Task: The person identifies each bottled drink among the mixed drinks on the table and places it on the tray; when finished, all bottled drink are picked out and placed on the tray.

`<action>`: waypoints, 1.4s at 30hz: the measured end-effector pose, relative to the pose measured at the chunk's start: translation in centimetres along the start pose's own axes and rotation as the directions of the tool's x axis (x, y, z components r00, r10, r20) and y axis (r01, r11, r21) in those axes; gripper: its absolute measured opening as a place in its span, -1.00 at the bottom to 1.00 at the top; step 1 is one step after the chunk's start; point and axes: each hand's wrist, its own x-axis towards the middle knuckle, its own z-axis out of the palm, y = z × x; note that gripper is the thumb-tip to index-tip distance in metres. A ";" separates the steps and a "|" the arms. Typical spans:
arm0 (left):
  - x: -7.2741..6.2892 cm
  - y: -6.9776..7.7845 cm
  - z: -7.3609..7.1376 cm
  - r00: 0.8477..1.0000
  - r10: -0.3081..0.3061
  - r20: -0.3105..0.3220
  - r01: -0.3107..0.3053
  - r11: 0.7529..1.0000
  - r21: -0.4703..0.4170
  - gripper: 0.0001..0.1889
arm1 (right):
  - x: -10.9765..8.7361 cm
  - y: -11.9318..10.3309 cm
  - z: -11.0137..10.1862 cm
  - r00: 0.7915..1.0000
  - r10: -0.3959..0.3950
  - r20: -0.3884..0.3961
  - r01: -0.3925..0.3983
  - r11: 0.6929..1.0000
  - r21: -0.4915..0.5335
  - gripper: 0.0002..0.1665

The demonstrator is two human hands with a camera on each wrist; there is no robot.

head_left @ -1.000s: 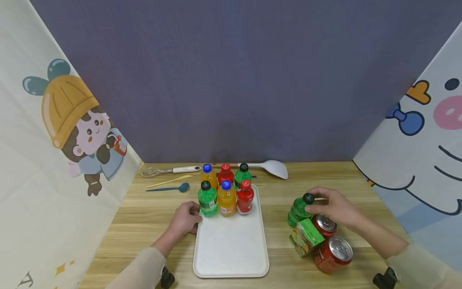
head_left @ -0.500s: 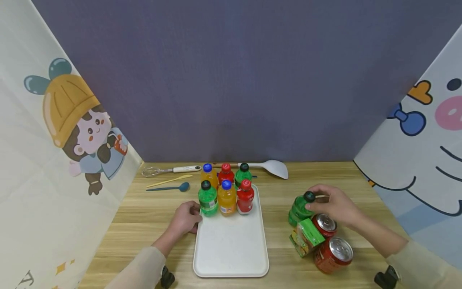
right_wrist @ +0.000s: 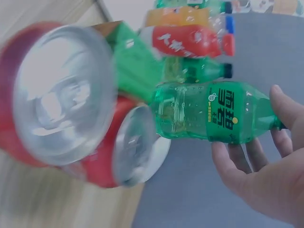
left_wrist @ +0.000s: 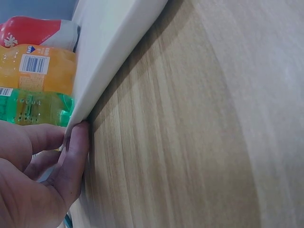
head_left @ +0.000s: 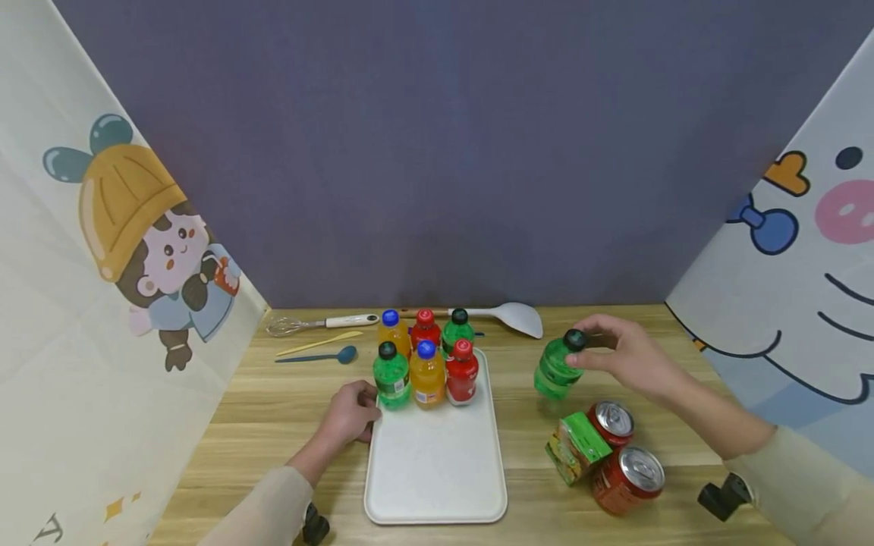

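My right hand [head_left: 621, 355] grips a green soda bottle [head_left: 555, 371] near its black cap and holds it tilted above the table. The right wrist view shows that bottle [right_wrist: 209, 111] with the fingers along its side and the thumb near the cap. At the white tray [head_left: 437, 470], my left hand [head_left: 351, 413] pinches the left rim; in the left wrist view its fingers [left_wrist: 76, 147] lie on both sides of the edge. Several bottles stand at the tray's far end, among them a green one [head_left: 392, 377], an orange one [head_left: 427, 375] and a red one [head_left: 462, 373].
Right of the tray stand a green box [head_left: 580, 447] and two red cans, one behind [head_left: 612, 422] and one in front [head_left: 630, 480]. Along the back lie a whisk [head_left: 321, 324], a yellow stick-like utensil [head_left: 319, 343], a blue spoon [head_left: 321, 355] and a spatula [head_left: 515, 317].
My right hand has lifted the green bottle up from beside the box and cans, moving it away from me and slightly left. The left hand stays at the tray rim.
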 end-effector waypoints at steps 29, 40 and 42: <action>-0.1 0.1 -0.1 1.000 0.001 0.002 -0.001 1.000 0.021 -0.61 | 4.1 -7.5 12.1 0.947 -0.158 0.281 0.135 0.986 0.100 -0.63; 0.1 -0.1 -0.1 1.000 0.013 -0.006 -0.013 1.000 0.014 -0.61 | 4.0 -7.8 16.5 0.934 -0.100 0.343 0.070 0.993 0.097 -0.66; 0.1 -0.2 -0.1 1.000 0.014 -0.004 -0.014 1.000 0.009 -0.61 | 4.0 -7.7 16.9 0.934 -0.083 0.346 0.057 0.995 0.085 -0.66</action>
